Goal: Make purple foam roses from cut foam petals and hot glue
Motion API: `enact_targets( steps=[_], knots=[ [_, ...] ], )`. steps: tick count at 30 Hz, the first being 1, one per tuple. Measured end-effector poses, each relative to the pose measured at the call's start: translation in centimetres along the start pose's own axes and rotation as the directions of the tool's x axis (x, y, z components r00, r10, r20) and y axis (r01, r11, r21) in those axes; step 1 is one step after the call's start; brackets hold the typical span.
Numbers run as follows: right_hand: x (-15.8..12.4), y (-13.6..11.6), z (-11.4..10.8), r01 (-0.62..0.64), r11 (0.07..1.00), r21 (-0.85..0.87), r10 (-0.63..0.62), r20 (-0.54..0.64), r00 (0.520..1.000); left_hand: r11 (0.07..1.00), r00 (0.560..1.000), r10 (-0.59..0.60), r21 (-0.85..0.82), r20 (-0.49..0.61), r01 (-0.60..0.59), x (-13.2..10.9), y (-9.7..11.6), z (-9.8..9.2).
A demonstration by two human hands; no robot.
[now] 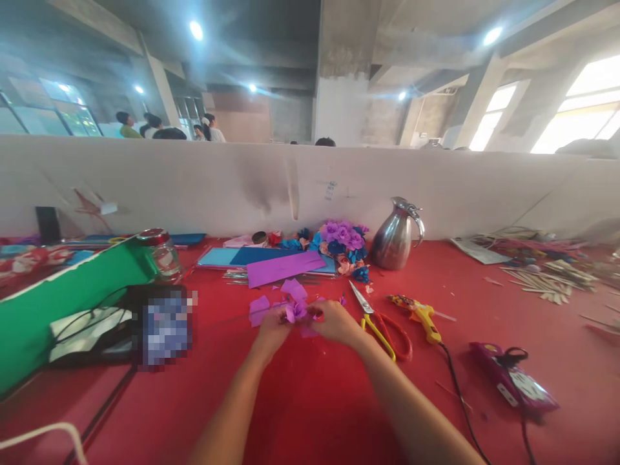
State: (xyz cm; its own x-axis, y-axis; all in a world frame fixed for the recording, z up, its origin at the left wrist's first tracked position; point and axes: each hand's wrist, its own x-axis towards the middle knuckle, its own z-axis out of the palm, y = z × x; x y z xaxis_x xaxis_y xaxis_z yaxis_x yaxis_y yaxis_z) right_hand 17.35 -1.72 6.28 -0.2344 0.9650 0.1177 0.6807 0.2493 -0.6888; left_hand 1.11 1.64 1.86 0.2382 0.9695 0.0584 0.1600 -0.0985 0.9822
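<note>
Between my two hands is a small purple paper flower (296,312). My left hand (275,325) pinches it from the left, with a thin stem running off to that side. My right hand (332,320) is closed at the flower's right edge, its fingertips partly hidden. Cut purple paper pieces (259,310) lie just beyond my hands. Farther back rests a purple paper strip (285,268) on blue sheets (217,257). A bunch of finished paper flowers (343,237) in purple, blue and pink lies behind, to the right.
Right of my hands lie scissors (382,326), a yellow glue gun (426,320) and a purple power strip (513,381). A steel jug (393,239) stands by the white partition (203,187). A glass jar (165,255) and green board (97,290) are left.
</note>
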Motion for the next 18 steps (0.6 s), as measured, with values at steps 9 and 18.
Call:
enact_targets(
  steps=[9, 18],
  knots=[
    [-1.3, 1.5, 0.3, -0.063, 0.995, 0.071, 0.068, -0.075, 0.995, 0.996, 0.998, 0.026, 0.086, 0.055, -0.031, -0.3, 0.5, 0.4],
    [-1.0, 1.7, 0.3, -0.115, 0.983, 0.140, 0.139, -0.173, 0.975, 0.998, 0.999, 0.030, 0.057, -0.019, -0.029, -0.8, 1.8, 0.4]
  ],
)
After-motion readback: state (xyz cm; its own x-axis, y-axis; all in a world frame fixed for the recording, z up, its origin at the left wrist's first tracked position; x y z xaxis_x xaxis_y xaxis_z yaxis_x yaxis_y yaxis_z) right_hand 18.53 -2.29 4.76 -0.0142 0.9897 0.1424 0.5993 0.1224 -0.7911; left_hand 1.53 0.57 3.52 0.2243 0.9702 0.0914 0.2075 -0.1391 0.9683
